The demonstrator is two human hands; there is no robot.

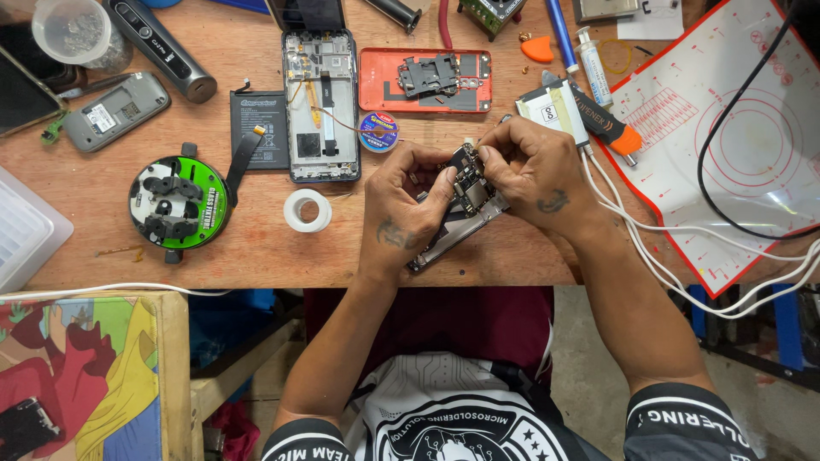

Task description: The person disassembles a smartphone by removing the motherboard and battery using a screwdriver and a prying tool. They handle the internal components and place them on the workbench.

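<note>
Board (469,183), bare chips, btwn hands

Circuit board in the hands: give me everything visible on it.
The circuit board is a small, dark phone board with metal shield cans and tiny components on its face. It is held tilted above the wooden table, over a grey phone frame whose lower end sticks out below the hands. The left hand pinches its left edge with thumb and fingertips; the right hand grips its top and right side. Its far edges are hidden by fingers.
</note>
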